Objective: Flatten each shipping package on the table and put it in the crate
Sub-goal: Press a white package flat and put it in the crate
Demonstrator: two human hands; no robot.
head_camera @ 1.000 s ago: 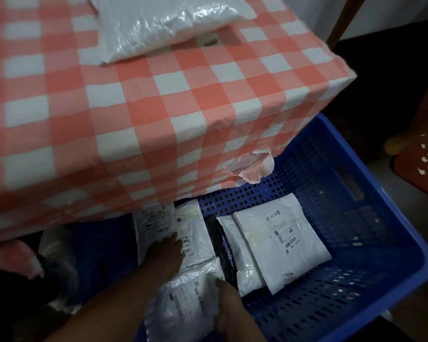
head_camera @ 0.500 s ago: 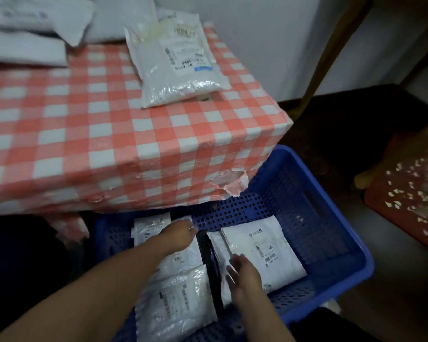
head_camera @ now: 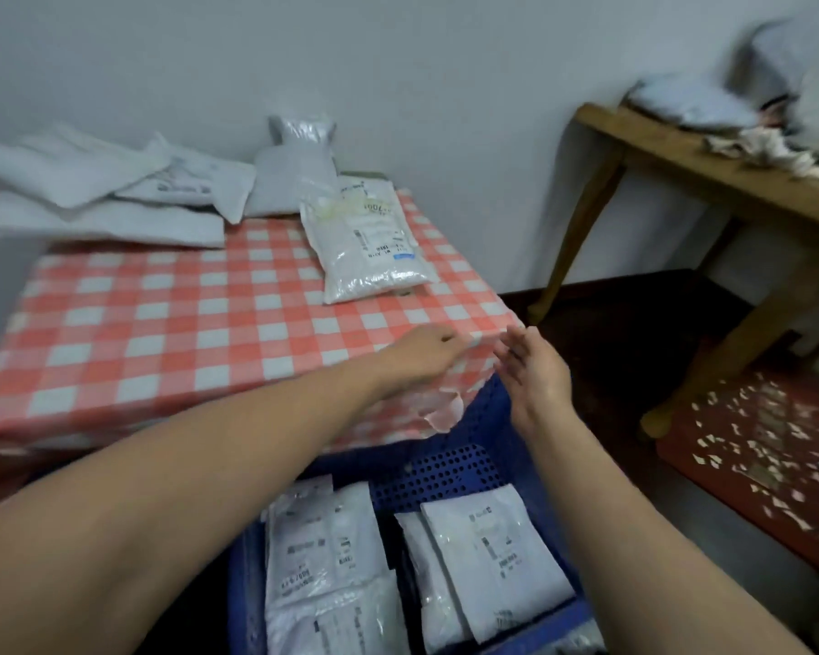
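A blue perforated crate (head_camera: 450, 470) sits on the floor below the table's near right corner, holding several flat white packages (head_camera: 492, 555). On the table with the red-and-white checked cloth (head_camera: 171, 323) a puffy white shipping package (head_camera: 370, 243) lies near the right edge. More white packages (head_camera: 114, 196) are piled at the back by the wall. My left hand (head_camera: 422, 354) hovers over the table's right front corner, fingers loosely apart, empty. My right hand (head_camera: 535, 371) is just beside that corner, above the crate, fingers spread and empty.
A wooden table (head_camera: 710, 182) with more bags and scraps stands at the right against the wall. A red mat (head_camera: 767, 460) strewn with paper bits lies on the floor at the right. The tablecloth has a torn flap (head_camera: 440, 413) at its corner.
Both hands have risen out of the crate, away from the packages there, up to the table's right front corner. The view has tilted up to show the wall and the piled packages.
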